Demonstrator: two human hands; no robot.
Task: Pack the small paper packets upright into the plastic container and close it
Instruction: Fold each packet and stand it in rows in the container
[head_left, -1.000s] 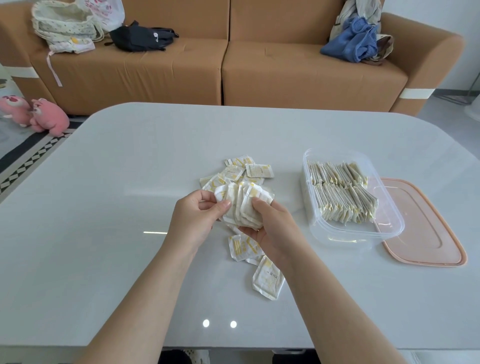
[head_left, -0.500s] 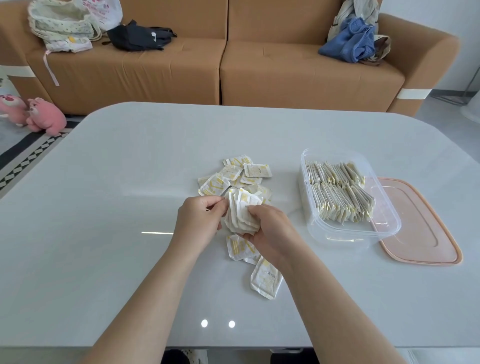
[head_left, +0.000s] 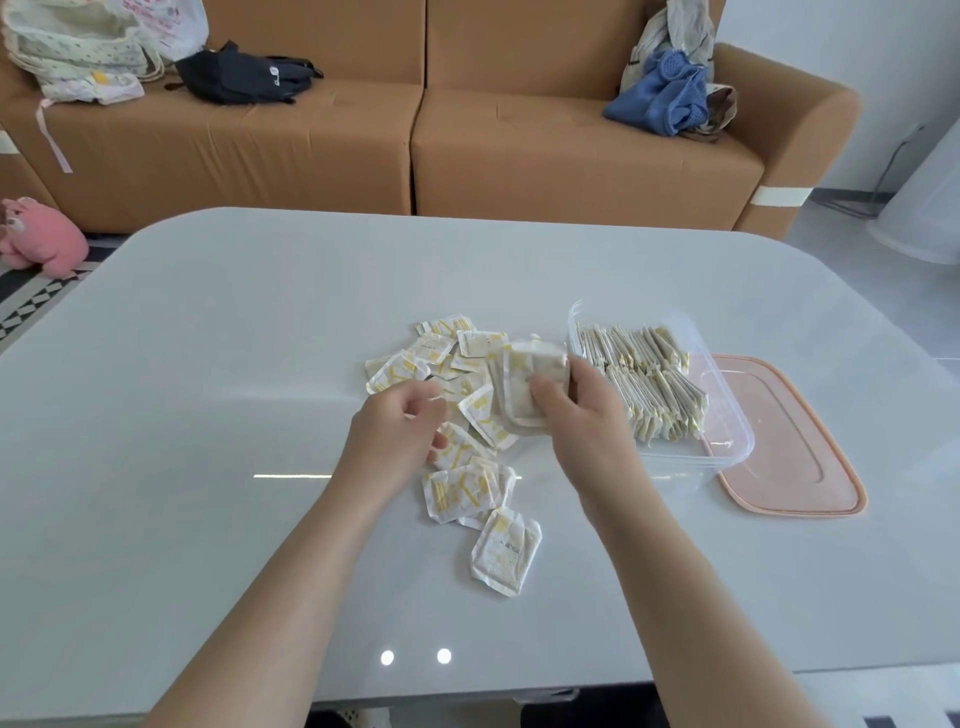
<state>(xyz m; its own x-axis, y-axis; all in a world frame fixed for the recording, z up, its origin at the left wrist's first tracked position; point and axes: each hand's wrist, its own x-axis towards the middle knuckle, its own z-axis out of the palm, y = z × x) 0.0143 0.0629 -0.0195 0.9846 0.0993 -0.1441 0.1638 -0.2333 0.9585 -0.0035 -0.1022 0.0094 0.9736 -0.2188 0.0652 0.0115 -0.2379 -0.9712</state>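
Several white-and-yellow paper packets (head_left: 457, 488) lie scattered on the grey table (head_left: 208, 415). My right hand (head_left: 582, 421) grips a stack of packets (head_left: 530, 374), held on edge just left of the clear plastic container (head_left: 727, 447). Rows of upright packets (head_left: 639, 379) fill most of the container, which stands open. Its pink lid (head_left: 789, 447) lies flat on the table to the right, partly under the container. My left hand (head_left: 400, 441) hovers over the loose pile with loosely curled fingers and nothing in it.
One packet (head_left: 505, 556) lies apart, nearest to me. Beyond the table stands a brown sofa (head_left: 467, 145) with bags (head_left: 244, 78) and blue cloth (head_left: 660, 98) on it. A pink plush toy (head_left: 41, 244) sits on the floor at the left.
My right hand has carried the stack of packets rightwards, toward the container. My left hand has let go of the stack and stays over the loose pile.
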